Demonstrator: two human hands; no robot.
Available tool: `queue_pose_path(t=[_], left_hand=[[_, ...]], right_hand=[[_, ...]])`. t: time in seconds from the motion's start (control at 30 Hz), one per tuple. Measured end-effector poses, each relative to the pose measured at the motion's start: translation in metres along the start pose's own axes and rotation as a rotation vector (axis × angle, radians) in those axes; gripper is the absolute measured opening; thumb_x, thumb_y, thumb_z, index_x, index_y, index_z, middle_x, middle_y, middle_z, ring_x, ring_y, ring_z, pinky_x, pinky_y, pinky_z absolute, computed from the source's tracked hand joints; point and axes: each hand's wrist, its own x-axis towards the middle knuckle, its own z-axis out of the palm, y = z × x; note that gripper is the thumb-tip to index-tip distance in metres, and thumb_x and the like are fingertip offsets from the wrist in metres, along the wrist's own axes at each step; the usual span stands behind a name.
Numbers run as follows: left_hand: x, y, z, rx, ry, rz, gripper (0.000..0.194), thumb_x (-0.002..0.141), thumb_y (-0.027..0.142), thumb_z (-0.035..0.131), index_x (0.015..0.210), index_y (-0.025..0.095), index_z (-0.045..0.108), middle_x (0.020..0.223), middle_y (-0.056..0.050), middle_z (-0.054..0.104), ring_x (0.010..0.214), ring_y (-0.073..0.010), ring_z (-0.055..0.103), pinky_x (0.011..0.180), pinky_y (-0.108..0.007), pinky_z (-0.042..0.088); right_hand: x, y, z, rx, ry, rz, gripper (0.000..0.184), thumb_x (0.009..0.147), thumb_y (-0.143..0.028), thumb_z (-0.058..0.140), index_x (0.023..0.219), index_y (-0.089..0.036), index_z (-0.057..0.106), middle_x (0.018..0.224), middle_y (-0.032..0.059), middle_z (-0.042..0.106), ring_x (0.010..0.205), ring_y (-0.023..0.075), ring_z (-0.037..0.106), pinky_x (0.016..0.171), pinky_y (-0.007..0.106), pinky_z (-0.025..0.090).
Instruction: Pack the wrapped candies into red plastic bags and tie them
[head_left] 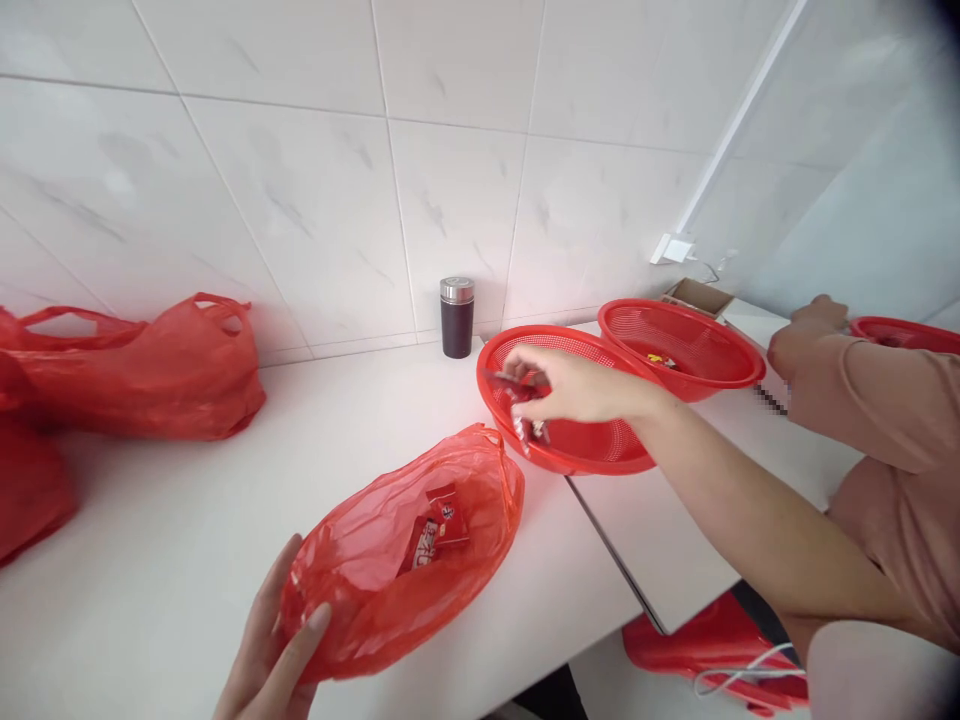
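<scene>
Between thumb and fingers, my left hand [277, 640] grips the near left rim of a translucent red plastic bag [390, 620]. The bag lies on the table with its mouth spread, and small red printed snack packets [442, 525] rest inside. My right hand [566, 385] is over the left part of a red plastic basket [600, 460], its fingers closed around several small red snack packets [531, 428]. Those packets hang from the fingertips at the basket's left rim, and the hand hides part of them. The basket stands to the right of the bag's mouth.
A dark tumbler [457, 325] stands by the tiled wall. Filled red bags [165, 380] lie at the left. A second red basket [720, 370] holds a few small items. At the right, a co-worker's arm [862, 370] reaches across. A red stool [675, 650] is below the table.
</scene>
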Motion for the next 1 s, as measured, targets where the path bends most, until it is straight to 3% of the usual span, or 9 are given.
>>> queue_pose_path(t=[0.17,0.27,0.33,0.5,0.63,0.73,0.83,0.9,1.0], left_hand=[[-0.002,0.000,0.001,0.019,0.026,0.038,0.071,0.072,0.049,0.073,0.137,0.046,0.045,0.135,0.002,0.059,0.122,-0.0252,0.055,0.080,-0.020,0.056],[-0.001,-0.001,-0.012,0.074,0.104,0.104,0.077,0.073,0.048,0.073,0.141,0.045,0.040,0.134,-0.001,0.060,0.114,-0.0245,0.061,0.081,-0.025,0.057],[0.001,-0.002,-0.023,0.081,0.143,0.126,0.081,0.071,0.047,0.076,0.142,0.045,0.038,0.126,-0.002,0.064,0.108,-0.0224,0.064,0.078,-0.023,0.057],[0.011,-0.002,-0.043,-0.033,0.151,0.119,0.080,0.068,0.045,0.079,0.139,0.047,0.042,0.115,0.001,0.069,0.098,-0.0172,0.067,0.070,-0.015,0.056],[0.018,-0.008,-0.049,-0.108,0.122,0.117,0.066,0.068,0.039,0.080,0.130,0.035,0.056,0.108,-0.001,0.070,0.091,-0.0157,0.068,0.071,-0.016,0.057],[0.019,-0.017,-0.053,-0.186,0.074,0.025,0.043,0.065,0.042,0.081,0.103,0.024,0.070,0.103,-0.003,0.071,0.090,-0.0195,0.068,0.067,-0.019,0.059],[0.020,-0.015,-0.055,-0.213,0.078,-0.044,0.035,0.058,0.042,0.085,0.082,0.021,0.071,0.093,-0.002,0.072,0.082,-0.0183,0.068,0.062,-0.018,0.058],[0.022,-0.001,-0.053,-0.221,0.099,0.033,0.033,0.054,0.040,0.087,0.074,0.021,0.068,0.081,0.001,0.072,0.074,-0.0138,0.065,0.063,-0.016,0.057],[0.025,0.043,-0.047,-0.238,0.143,0.351,0.029,0.057,0.039,0.086,0.067,0.023,0.064,0.068,0.005,0.070,0.071,-0.0111,0.063,0.077,-0.018,0.056]], right_hand=[[0.013,-0.018,0.097,-0.367,-0.209,-0.162,0.024,0.079,-0.017,0.064,0.099,-0.023,0.054,0.102,0.0037,0.058,0.083,0.0168,0.060,0.061,0.024,0.044],[0.021,-0.007,0.123,-0.542,-0.277,-0.186,0.023,0.078,-0.023,0.070,0.098,-0.020,0.058,0.104,0.0074,0.057,0.093,0.0221,0.058,0.066,0.028,0.045],[0.021,0.000,0.121,-0.600,-0.206,-0.240,0.027,0.079,-0.028,0.071,0.102,-0.019,0.060,0.105,0.0088,0.057,0.097,0.0237,0.056,0.071,0.031,0.047],[-0.001,0.011,0.098,-0.893,0.019,-0.384,0.018,0.082,-0.016,0.066,0.100,-0.017,0.065,0.123,0.0155,0.052,0.110,0.0298,0.050,0.089,0.044,0.045],[-0.034,0.015,0.096,-0.929,0.067,-0.180,0.031,0.081,-0.020,0.067,0.111,-0.020,0.062,0.133,0.0172,0.045,0.104,0.0314,0.056,0.079,0.043,0.048],[-0.052,0.016,0.100,-0.790,-0.049,0.043,0.028,0.084,-0.022,0.061,0.111,-0.021,0.061,0.103,0.0113,0.061,0.079,0.0237,0.063,0.064,0.033,0.047],[-0.057,0.013,0.091,-0.618,-0.187,0.066,0.015,0.082,-0.011,0.053,0.084,-0.020,0.064,0.072,0.0023,0.063,0.068,0.0180,0.061,0.059,0.027,0.042],[-0.052,0.005,0.074,-0.513,-0.056,0.012,0.019,0.081,-0.008,0.051,0.079,-0.021,0.064,0.071,0.0003,0.064,0.066,0.0153,0.060,0.060,0.026,0.042],[-0.037,-0.017,0.042,-0.254,0.320,-0.143,0.017,0.085,-0.016,0.052,0.092,-0.023,0.066,0.088,0.0005,0.069,0.072,0.0144,0.063,0.064,0.027,0.047]])
